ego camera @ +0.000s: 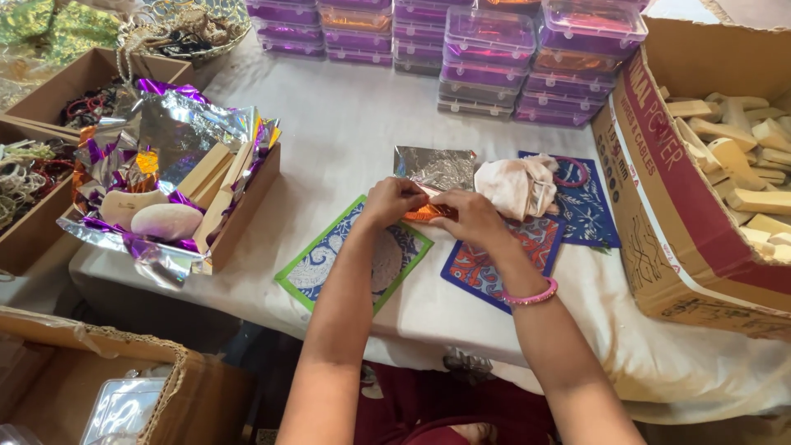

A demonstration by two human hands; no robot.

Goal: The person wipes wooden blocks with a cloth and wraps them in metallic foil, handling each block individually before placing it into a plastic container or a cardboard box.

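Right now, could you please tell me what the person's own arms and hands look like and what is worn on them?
Both forearms are bare, with no sleeves or gloves in view. The right wrist carries a thin pink beaded bangle. The left hand and right hand show no rings that I can make out, and the left wrist is unadorned.

Orange foil piece [428, 213] mostly hidden under fingers [412, 194]; cardboard box [700, 206] cut off right.
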